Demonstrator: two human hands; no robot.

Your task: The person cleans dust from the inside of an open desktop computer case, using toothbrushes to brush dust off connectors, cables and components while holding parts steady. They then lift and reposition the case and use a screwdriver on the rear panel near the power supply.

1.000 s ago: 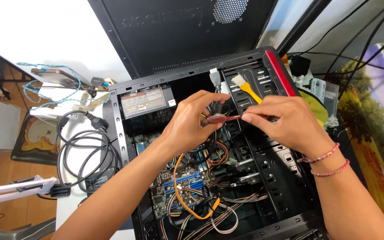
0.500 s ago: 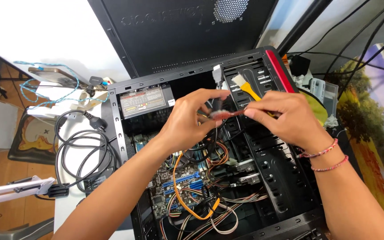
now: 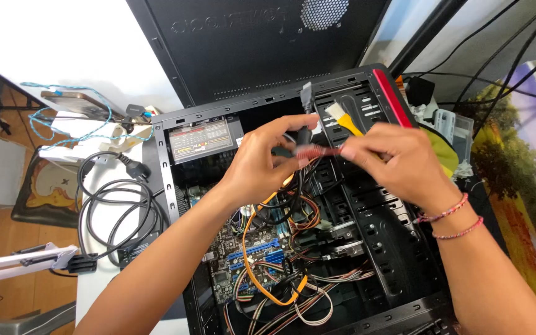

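Your left hand (image 3: 262, 167) and your right hand (image 3: 398, 161) are both up above the open computer case (image 3: 404, 260). Together they pinch a thin red cable (image 3: 317, 151). The left fingers are closed on one end of it and the right fingers are closed on the other end. The red cable hangs in the air over the case, so it looks like it is not plugged into anything yet. That part looks left to do.

Inside the case, under your hands, lots of orange, black and striped wires (image 3: 280, 273) lie loose over the green board (image 3: 243, 254). They look untidy, not tied up. A small brush with a yellow handle (image 3: 342, 118) rests near the top of the case.

The case lies on a white table (image 3: 100, 285). To the left of the case is a coiled black power cord (image 3: 119, 205). The case's black side cover (image 3: 249, 43) stands behind the case. To the right of the case is a mat with a bright picture (image 3: 522, 186).
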